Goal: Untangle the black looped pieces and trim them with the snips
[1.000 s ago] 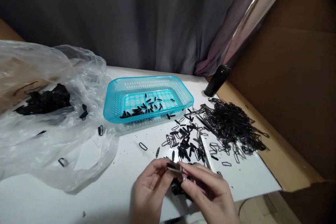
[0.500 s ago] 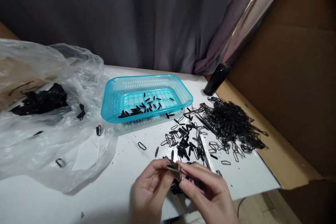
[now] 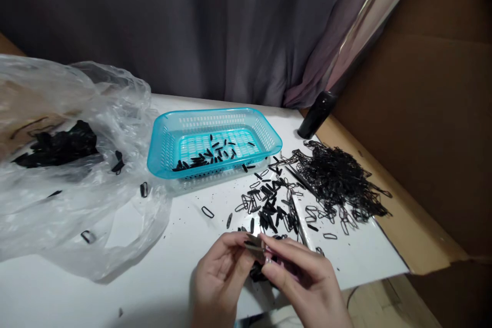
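Near the table's front edge, my left hand [image 3: 222,272] pinches a small dark flat piece [image 3: 253,244] between thumb and fingertips. My right hand [image 3: 309,278] is closed around a small pink tool [image 3: 284,265], mostly hidden by the fingers; its kind does not show. The tool's tip meets the dark piece where the fingertips come together. Beneath the hands lie more black pieces [image 3: 258,271], partly covered. Just beyond them, small black oval pieces [image 3: 269,215] and thin black ring-like frames [image 3: 246,204] are scattered on the white table.
A blue perforated basket [image 3: 154,164] holds several black oval pieces. To the right are a heap of black frames [image 3: 338,179], a black cylinder [image 3: 317,114] and a cardboard edge [image 3: 426,246]. A clear plastic bag [image 3: 130,236] with black scraps spreads on the left.
Both hands keep nearly the same place and grip. The dark piece and the pink tool have shifted very slightly against each other; the view has tilted a little.
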The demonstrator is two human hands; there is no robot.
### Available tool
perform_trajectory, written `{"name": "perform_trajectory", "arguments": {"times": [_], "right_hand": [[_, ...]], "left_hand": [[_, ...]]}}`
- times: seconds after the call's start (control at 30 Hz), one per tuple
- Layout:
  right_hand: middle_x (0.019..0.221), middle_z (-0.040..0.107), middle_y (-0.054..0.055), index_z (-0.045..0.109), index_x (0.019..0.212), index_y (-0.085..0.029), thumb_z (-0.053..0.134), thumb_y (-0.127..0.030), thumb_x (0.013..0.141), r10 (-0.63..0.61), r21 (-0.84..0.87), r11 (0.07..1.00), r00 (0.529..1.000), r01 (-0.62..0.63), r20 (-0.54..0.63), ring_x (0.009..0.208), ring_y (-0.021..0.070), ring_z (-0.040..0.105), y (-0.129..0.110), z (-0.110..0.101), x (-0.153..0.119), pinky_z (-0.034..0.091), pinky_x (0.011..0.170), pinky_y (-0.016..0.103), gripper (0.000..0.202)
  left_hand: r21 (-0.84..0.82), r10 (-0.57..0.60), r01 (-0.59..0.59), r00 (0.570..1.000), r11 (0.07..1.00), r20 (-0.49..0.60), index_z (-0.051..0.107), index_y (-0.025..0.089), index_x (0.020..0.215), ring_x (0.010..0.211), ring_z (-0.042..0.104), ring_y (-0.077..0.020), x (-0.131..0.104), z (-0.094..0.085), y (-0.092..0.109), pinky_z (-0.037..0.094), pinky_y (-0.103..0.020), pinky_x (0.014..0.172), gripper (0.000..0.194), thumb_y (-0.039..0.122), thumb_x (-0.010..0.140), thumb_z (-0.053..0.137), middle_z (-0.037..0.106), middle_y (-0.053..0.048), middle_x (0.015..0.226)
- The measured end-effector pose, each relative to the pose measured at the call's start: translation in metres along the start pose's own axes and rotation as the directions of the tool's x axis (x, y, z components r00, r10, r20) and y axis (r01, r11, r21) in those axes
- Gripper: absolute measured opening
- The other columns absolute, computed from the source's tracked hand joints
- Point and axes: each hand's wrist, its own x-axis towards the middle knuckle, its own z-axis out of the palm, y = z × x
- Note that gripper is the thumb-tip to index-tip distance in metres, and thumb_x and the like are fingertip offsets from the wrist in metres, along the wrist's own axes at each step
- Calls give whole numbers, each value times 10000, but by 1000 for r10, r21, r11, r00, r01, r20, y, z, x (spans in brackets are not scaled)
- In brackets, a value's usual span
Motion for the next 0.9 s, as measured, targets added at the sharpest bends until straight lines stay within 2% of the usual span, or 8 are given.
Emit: {"name": "perform_trajectory", "arguments": {"times": [0.27,0.63,0.77,0.9], "right_hand": [[901,809,27,790,1033,-392,778,-243,794,-18,15,1000,1000,18,16,718,152,735,-8,-1,4,583,625,184,283],[871,796,14,775,1076,-394,749,-240,831,-10,10,1000,999,9,52,757,149,735,-5,-2,3,580,652,181,291],[907,799,7,766,1092,-401,747,-248,842,-26,19,999,999,25,37,802,149,742,-3,-1,1,585,683,181,293],[900,808,24,796,1038,-363,756,-260,827,-13,19,1000,1000,13,0,791,162,750,-6,0,2,593,679,184,237]], "left_hand": [[23,17,-17,1000,1000,15,741,182,841,709,745,-160,0,2,2,582,-149,668,211,353,750,826,789,-42,779],[6,14,-14,1000,1000,1,748,186,822,685,743,-154,2,2,0,584,-147,658,195,333,732,839,790,-38,768],[7,10,-10,1000,1000,-7,748,180,819,684,740,-159,2,3,0,584,-151,652,206,338,724,842,784,-40,753],[20,8,-7,1000,1000,-30,745,171,803,680,735,-161,2,4,0,584,-155,651,209,329,712,847,777,-43,749]]}}
